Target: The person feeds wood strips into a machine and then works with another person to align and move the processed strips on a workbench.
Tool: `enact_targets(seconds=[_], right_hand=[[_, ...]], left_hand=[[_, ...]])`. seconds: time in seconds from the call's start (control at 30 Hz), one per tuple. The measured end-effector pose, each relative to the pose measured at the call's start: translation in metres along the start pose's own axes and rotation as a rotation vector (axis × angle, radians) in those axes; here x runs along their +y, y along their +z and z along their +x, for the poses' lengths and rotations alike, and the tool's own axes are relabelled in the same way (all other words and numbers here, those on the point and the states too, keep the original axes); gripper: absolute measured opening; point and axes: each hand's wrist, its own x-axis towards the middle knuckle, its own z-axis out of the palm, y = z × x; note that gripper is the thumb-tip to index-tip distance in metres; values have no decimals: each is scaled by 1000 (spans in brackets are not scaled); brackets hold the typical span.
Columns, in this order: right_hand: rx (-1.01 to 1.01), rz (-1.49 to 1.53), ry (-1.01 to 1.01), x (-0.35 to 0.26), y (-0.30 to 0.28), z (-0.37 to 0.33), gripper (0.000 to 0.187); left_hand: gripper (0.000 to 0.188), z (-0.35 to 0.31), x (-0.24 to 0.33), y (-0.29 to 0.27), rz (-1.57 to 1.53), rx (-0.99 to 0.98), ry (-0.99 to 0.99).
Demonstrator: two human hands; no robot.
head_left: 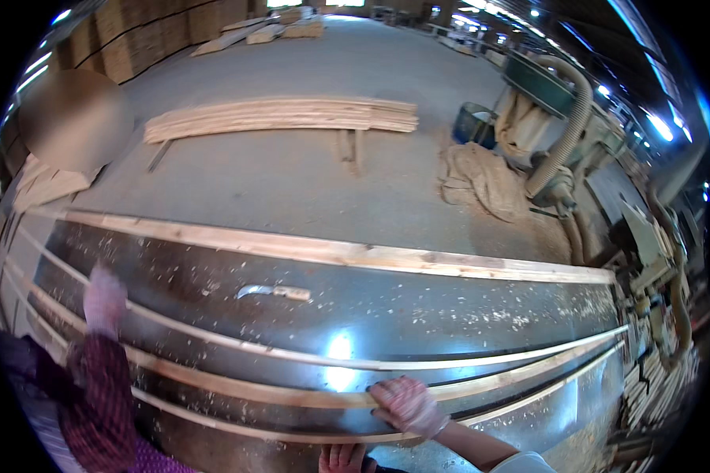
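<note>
My right hand (409, 406), in a pale stained glove, closes over the middle wooden strip (252, 388), its thumb side reaching the near strip (237, 430). At the lower edge, my left hand (343, 459) shows only partly, its fingers curled together just below the near strip. What it holds, if anything, is hidden. A third, thinner strip (292, 356) lies farther in on the dark, glossy table (418, 315). Beyond it rests a hooked-blade knife (274, 292) with a wooden handle.
A co-worker's gloved hand (105, 303), blurred, reaches over the strips at left from a plaid sleeve (102, 394). A long board (331, 251) edges the table's far side. Behind stand a stack of planks (284, 117) and a dust collector (540, 87) with a hose. Shavings dot the tabletop.
</note>
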Motion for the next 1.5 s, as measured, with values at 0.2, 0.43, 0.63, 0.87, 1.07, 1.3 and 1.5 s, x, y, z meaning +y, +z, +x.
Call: enact_targets(seconds=[0.2, 0.43, 0.63, 0.87, 1.07, 1.3, 1.5], right_hand=[[88, -67, 126, -13, 37, -14, 49], [-184, -5, 186, -21, 16, 1, 38], [-305, 39, 153, -34, 10, 17, 27], [-277, 8, -13, -60, 25, 32, 16], [-360, 32, -38, -51, 19, 22, 20], [-377, -54, 53, -23, -12, -29, 20], [-343, -229, 192, 21, -24, -98, 20]], left_hand=[[54, -1, -1, -3, -4, 33, 89], [56, -4, -5, 1, -16, 48, 73], [58, -5, -3, 2, -14, 26, 63], [62, 1, -4, -5, 33, -2, 80], [57, 2, -3, -7, -14, 34, 86], [54, -10, -3, 6, -51, 40, 23], [58, -18, -6, 8, -11, 22, 35]])
